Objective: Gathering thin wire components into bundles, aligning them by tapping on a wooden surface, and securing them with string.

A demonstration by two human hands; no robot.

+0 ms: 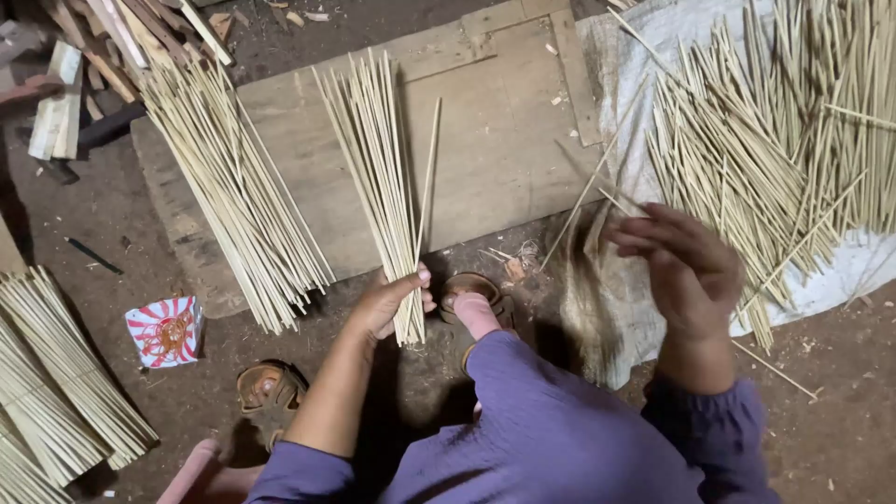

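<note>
At the far left edge a heap of thin bamboo sticks (56, 383) lies on the dirt floor, and just right of it sits a small red-and-white printed packet (166, 331). Above that, a long spread of sticks (229, 191) lies slanted across the left end of a flat wooden board (495, 140).

The left hand (387, 303) reaches forward from a bare forearm with a purple sleeve pushed up near the elbow. Its fingers are clenched around the lower end of a bundle of bamboo sticks (378, 159), which fans upward over the board; one stick stands off slightly to the right of the rest.

Just right of that hand is a sandalled foot (476, 308) on the ground.

The right hand (686, 271) is raised, wrist bent, fingers curled toward the left and pinching a few thin sticks (597, 182) that slant upward. Beyond it, a large loose pile of sticks (775, 140) lies on a pale woven sheet (840, 271).
</note>
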